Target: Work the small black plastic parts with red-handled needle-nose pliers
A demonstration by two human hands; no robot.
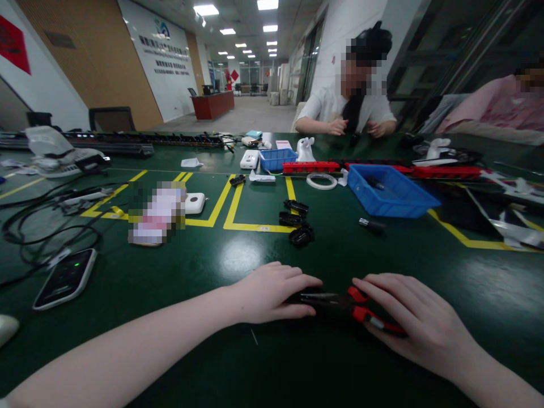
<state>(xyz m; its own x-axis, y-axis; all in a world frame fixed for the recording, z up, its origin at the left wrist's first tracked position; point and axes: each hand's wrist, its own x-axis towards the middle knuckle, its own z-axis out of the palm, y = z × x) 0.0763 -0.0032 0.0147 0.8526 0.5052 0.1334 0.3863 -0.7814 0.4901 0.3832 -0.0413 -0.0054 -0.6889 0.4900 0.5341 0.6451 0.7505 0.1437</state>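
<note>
The right hand (pixel 419 320) clamps the red-handled pliers (pixel 340 300) by their handles. The left hand (pixel 272 292) covers their nose on the bench (pixel 238 255); its grip I cannot tell.

1 pliers (pixel 335 299), 2 blue bins (pixel 399 207) (pixel 276 165)

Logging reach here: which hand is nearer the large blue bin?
Right. The right hand rests on the pliers, straight in front of the bin; the left hand lies farther left.
</note>
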